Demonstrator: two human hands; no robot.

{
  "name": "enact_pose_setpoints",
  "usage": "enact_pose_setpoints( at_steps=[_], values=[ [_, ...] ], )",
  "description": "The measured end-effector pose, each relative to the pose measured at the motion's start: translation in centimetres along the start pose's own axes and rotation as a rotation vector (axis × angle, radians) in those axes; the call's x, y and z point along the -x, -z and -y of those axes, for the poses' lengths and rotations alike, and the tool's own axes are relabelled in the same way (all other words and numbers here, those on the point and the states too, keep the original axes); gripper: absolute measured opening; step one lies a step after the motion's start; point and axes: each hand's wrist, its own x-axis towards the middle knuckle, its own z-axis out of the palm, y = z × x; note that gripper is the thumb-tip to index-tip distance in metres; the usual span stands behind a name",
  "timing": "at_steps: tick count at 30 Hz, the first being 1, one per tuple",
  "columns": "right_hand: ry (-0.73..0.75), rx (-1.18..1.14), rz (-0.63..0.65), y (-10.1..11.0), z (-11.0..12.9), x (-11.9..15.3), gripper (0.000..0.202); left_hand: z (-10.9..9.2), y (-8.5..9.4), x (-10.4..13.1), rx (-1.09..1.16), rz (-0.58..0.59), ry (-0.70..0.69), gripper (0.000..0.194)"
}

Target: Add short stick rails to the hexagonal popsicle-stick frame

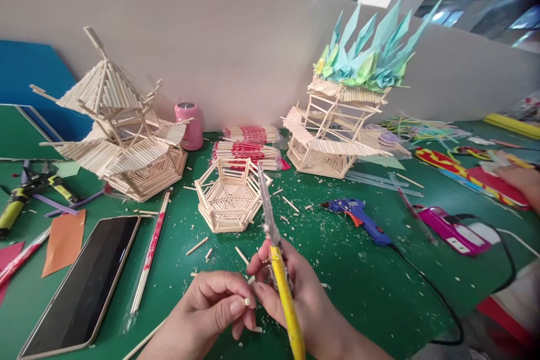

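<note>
My left hand (215,306) is closed, thumb and forefinger pinching a thin pale wooden stick (247,302) whose cut end shows. Close against it, my right hand (291,292) wraps round a cutting tool with a yellow handle (284,298) and a long, rough grey blade (269,208). The blade points up and away from me; its exact kind is not clear. Just beyond the hands, an open six-sided stick frame (230,222) stands on the green table (169,259). The blade tip overlaps its right side in view. Short stick offcuts (197,246) lie around it.
Two stick pavilions stand behind, one with a pointed roof (105,87), one topped with blue-green folded paper (371,56). Bundled sticks (248,152) lie between them. A blue glue gun (358,219), its cord and a magenta device (453,230) are right; a phone (84,287) is left. Another person's hand (517,177) is far right.
</note>
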Motion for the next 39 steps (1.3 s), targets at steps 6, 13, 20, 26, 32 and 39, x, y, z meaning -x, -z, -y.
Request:
enact_pose_setpoints(
  at_steps=[6,13,20,26,32,39],
  values=[
    [0.049,-0.016,-0.092,-0.2,-0.4,-1.0,0.025,0.4,0.3,-0.6,0.094,-0.016,-0.016,0.016],
    [0.028,0.081,-0.137,1.0,0.2,-1.3,0.027,0.2,-0.4,-1.3,0.008,-0.332,-0.006,0.030],
    [0.007,0.247,-0.082,0.6,0.2,-1.9,0.020,0.1,-0.6,-1.2,-0.180,-0.280,0.007,0.032],
    [0.007,0.246,-0.037,0.7,0.5,-2.1,0.022,-0.1,-0.7,-0.9,-0.200,-0.214,0.031,0.030],
    [0.029,0.290,-0.061,0.5,-0.2,-2.0,0.023,0.1,-0.5,-0.9,-0.141,-0.206,0.034,0.028],
    [0.024,0.233,-0.084,0.8,-0.8,-2.3,0.020,0.2,-0.4,-0.8,-0.015,-0.150,0.084,0.028]
  ],
)
